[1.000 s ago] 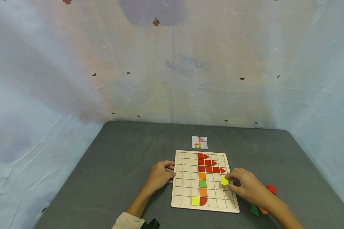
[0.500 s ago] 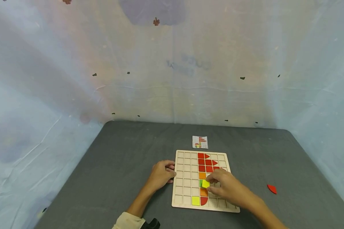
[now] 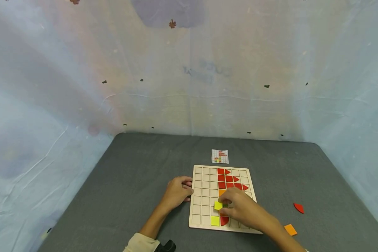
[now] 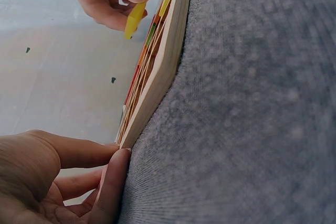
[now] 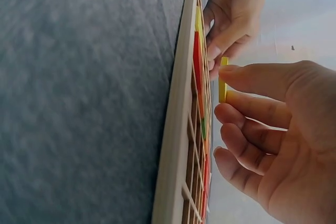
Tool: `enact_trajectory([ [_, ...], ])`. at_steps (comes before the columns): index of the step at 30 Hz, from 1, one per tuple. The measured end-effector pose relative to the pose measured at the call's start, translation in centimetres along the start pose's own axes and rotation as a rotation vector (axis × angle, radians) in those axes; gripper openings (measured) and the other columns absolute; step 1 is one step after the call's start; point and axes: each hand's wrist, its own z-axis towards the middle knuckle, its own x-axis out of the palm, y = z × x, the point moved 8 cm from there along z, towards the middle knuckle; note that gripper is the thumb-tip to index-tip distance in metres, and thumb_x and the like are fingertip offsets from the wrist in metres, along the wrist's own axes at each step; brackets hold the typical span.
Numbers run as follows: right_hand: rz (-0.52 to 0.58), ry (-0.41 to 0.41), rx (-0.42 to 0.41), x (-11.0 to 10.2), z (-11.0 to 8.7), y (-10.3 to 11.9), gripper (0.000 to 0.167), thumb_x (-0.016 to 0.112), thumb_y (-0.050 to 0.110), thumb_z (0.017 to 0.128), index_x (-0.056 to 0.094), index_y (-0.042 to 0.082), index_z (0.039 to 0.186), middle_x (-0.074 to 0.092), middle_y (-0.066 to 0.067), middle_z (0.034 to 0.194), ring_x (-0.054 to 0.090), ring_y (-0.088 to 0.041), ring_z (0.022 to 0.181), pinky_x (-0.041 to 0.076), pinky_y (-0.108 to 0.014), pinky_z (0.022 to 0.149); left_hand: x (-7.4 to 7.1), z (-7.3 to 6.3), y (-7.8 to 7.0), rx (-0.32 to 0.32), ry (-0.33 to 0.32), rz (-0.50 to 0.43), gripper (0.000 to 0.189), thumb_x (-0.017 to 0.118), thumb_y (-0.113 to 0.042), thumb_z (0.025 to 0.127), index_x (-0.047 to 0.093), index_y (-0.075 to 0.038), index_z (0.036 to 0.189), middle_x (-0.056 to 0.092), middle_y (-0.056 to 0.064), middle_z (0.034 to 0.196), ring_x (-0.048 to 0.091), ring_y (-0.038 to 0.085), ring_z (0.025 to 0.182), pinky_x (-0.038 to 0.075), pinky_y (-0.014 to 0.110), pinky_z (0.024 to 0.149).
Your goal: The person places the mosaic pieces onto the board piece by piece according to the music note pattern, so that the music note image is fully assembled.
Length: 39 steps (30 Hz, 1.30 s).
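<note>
My right hand (image 3: pixel 243 208) pinches a yellow square tile (image 3: pixel 218 205) between thumb and fingertip. In the right wrist view the tile (image 5: pixel 223 80) stands on edge, apart from the wooden grid board (image 3: pixel 196 210) beside it. My left hand (image 3: pixel 175 191) holds the board's left edge with thumb and finger, as the left wrist view shows at the rim (image 4: pixel 157 80). Red squares and triangles (image 3: pixel 229 178) form three rows on the board. Below them sit an orange square, a yellow square (image 3: pixel 215 221) and a red rounded tile (image 3: pixel 224 221). My right hand partly covers this column.
A small printed pattern card (image 3: pixel 219 156) lies behind the board on the grey table (image 3: pixel 151 161). Right of the board lie a loose red curved tile (image 3: pixel 299 208) and an orange square tile (image 3: pixel 290 230). A pale sheet (image 3: pixel 189 70) hangs behind the table.
My right hand has carried the yellow tile leftward across the board, from its right side to over the middle column and just left of it. The left hand has stayed at the edge.
</note>
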Motion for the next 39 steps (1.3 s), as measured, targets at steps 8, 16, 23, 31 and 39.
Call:
enact_trajectory([
  [8, -0.013, 0.018, -0.032, 0.7, 0.3, 0.6, 0.018, 0.086, 0.021, 0.09, 0.078, 0.013, 0.104, 0.063, 0.009, 0.094, 0.054, -0.008, 0.089, 0.052, -0.026, 0.075, 0.0, 0.0, 0.0, 0.002, 0.002, -0.007, 0.042, 0.074, 0.002, 0.089, 0.068, 0.008, 0.13, 0.069, 0.017, 0.111, 0.072, 0.022, 0.095, 0.066, 0.03, 0.063],
  [16, -0.029, 0.03, -0.042, 1.0, 0.3, 0.9, 0.017, 0.085, 0.022, 0.091, 0.078, 0.015, 0.104, 0.065, 0.011, 0.099, 0.053, -0.007, 0.093, 0.053, -0.027, 0.078, 0.0, 0.0, 0.0, 0.005, -0.001, 0.003, 0.041, 0.074, 0.002, 0.089, 0.068, 0.008, 0.129, 0.069, 0.017, 0.11, 0.072, 0.022, 0.095, 0.066, 0.03, 0.063],
  [23, -0.018, 0.029, -0.045, 1.1, 0.2, 0.9, 0.014, 0.084, 0.022, 0.091, 0.078, 0.017, 0.103, 0.063, 0.012, 0.096, 0.052, -0.007, 0.091, 0.05, -0.025, 0.074, 0.0, 0.0, 0.0, 0.007, -0.004, 0.004, 0.041, 0.073, 0.002, 0.089, 0.068, 0.008, 0.129, 0.069, 0.017, 0.11, 0.072, 0.021, 0.093, 0.066, 0.029, 0.063],
  [31, -0.009, 0.007, -0.058, 0.8, 0.0, 0.6, 0.015, 0.084, 0.024, 0.092, 0.079, 0.018, 0.105, 0.063, 0.012, 0.096, 0.053, -0.005, 0.089, 0.05, -0.025, 0.074, 0.1, 0.0, -0.1, 0.009, -0.004, 0.002, 0.042, 0.074, 0.002, 0.089, 0.068, 0.008, 0.13, 0.07, 0.017, 0.109, 0.071, 0.018, 0.09, 0.066, 0.03, 0.064],
  [39, 0.017, -0.054, -0.047, -0.6, -1.1, -0.3, 0.021, 0.081, 0.026, 0.095, 0.078, 0.018, 0.114, 0.069, 0.01, 0.106, 0.059, -0.008, 0.092, 0.055, -0.029, 0.078, 0.0, -0.1, -0.2, 0.009, 0.001, 0.002, 0.042, 0.073, 0.002, 0.089, 0.067, 0.009, 0.13, 0.069, 0.018, 0.11, 0.071, 0.019, 0.09, 0.066, 0.03, 0.064],
])
